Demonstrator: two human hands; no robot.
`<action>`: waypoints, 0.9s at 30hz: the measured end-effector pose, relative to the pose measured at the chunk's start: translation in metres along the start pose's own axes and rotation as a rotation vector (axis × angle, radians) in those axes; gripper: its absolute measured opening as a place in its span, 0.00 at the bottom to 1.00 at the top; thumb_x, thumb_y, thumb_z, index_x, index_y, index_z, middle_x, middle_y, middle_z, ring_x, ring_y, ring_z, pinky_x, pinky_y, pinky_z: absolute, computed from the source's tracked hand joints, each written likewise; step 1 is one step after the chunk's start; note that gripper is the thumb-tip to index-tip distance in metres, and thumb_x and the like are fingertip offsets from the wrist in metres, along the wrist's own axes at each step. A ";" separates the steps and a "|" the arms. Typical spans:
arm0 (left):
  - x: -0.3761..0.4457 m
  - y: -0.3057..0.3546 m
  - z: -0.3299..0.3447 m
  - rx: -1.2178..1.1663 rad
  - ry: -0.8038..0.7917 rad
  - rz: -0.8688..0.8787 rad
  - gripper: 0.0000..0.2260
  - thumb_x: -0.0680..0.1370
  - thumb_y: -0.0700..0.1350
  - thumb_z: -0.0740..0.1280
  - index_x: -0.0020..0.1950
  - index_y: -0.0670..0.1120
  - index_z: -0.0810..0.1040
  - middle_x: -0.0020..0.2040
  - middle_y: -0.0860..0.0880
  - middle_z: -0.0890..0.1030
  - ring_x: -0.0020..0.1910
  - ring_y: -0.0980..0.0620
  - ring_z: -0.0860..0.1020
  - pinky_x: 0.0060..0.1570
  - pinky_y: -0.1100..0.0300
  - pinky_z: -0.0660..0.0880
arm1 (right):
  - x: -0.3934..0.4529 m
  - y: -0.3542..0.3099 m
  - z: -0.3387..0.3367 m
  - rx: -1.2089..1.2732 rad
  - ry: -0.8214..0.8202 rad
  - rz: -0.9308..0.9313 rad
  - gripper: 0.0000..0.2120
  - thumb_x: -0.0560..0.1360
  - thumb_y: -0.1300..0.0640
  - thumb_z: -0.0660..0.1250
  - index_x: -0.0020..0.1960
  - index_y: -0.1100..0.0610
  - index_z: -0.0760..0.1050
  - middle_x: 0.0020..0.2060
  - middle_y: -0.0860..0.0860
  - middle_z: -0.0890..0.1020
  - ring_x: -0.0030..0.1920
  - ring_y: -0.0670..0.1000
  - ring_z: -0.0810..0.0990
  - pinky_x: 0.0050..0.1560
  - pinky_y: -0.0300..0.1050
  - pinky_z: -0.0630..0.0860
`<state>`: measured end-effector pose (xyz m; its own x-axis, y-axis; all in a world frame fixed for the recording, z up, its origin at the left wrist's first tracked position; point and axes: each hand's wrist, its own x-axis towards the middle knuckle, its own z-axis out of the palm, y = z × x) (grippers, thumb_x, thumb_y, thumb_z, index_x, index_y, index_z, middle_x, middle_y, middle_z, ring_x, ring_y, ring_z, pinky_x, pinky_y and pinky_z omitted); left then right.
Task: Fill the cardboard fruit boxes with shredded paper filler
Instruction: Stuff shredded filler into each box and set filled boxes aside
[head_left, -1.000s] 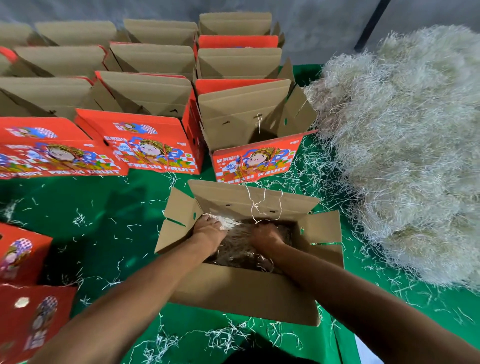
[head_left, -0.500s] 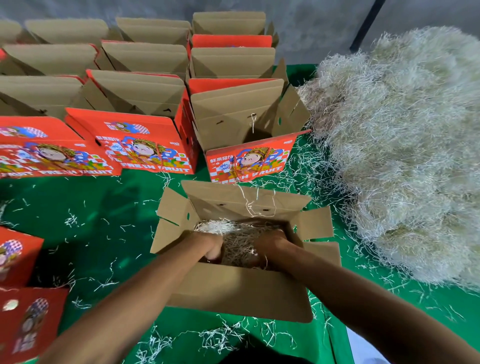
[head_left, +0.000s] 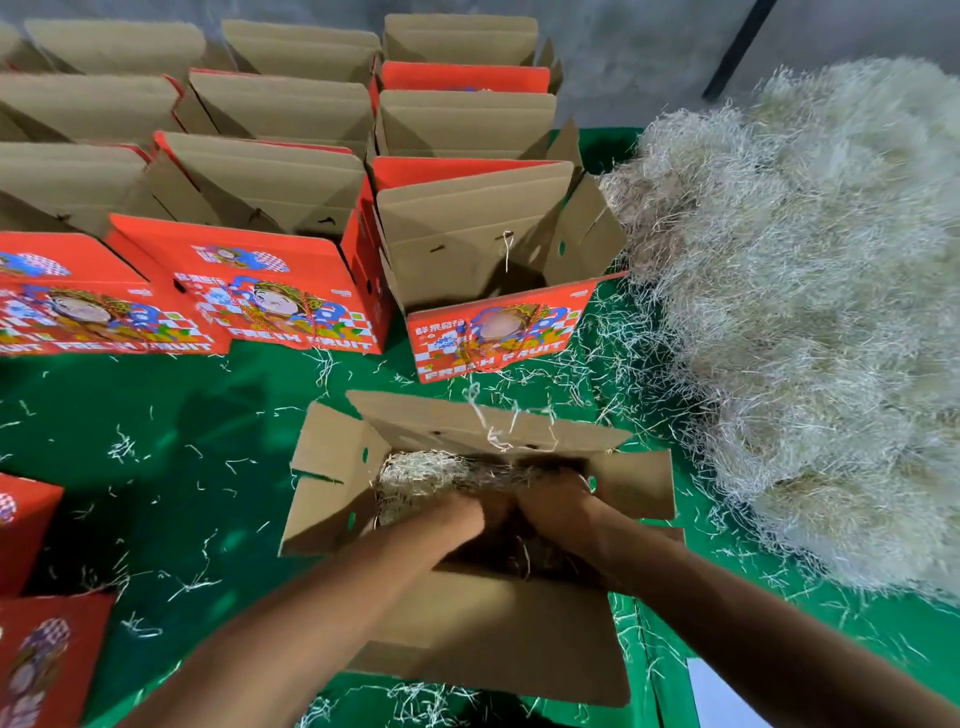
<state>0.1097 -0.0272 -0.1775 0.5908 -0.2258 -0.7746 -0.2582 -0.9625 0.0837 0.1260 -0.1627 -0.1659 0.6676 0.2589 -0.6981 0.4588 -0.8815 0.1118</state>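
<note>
My hands (head_left: 511, 512) were buried in the nearest box's (head_left: 483, 634) filler (head_left: 426, 470) — finger state hidden — the boxes (head_left: 457, 234) beyond it looked unfilled.

- The open brown cardboard box (head_left: 467, 639) sits nearest the person on the green table cloth (head_left: 156, 441); both hands, the left hand (head_left: 457, 514) and the right hand (head_left: 556, 506), are inside it, side by side on the pale shredded paper filler (head_left: 415, 470)
- Behind it stand rows of red printed fruit boxes (head_left: 291, 291)
- To its right lies the big heap of shredded paper (head_left: 810, 312); loose strands lie between them
</note>
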 end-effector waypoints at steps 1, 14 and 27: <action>-0.001 0.001 0.001 -0.018 0.018 0.034 0.16 0.84 0.43 0.55 0.67 0.40 0.75 0.64 0.41 0.77 0.61 0.46 0.77 0.61 0.56 0.72 | -0.001 0.004 0.001 0.032 -0.027 -0.004 0.18 0.84 0.61 0.55 0.70 0.58 0.74 0.68 0.57 0.76 0.69 0.59 0.73 0.67 0.56 0.72; -0.022 -0.028 -0.019 0.085 -0.091 -0.003 0.11 0.78 0.35 0.65 0.60 0.39 0.76 0.59 0.42 0.79 0.59 0.46 0.78 0.54 0.56 0.74 | 0.001 0.011 0.020 -0.326 -0.123 -0.059 0.20 0.83 0.53 0.57 0.73 0.56 0.70 0.71 0.58 0.72 0.73 0.60 0.66 0.73 0.55 0.62; -0.009 -0.046 -0.037 -0.028 0.033 -0.153 0.16 0.77 0.38 0.61 0.64 0.40 0.76 0.62 0.41 0.79 0.60 0.43 0.78 0.52 0.57 0.74 | -0.003 -0.011 0.007 0.269 -0.190 -0.445 0.17 0.83 0.51 0.60 0.63 0.62 0.77 0.59 0.60 0.80 0.54 0.58 0.78 0.59 0.47 0.72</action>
<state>0.1443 0.0140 -0.1513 0.6469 -0.0805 -0.7583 -0.1423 -0.9897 -0.0163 0.1148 -0.1563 -0.1697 0.3143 0.5752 -0.7552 0.4897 -0.7798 -0.3901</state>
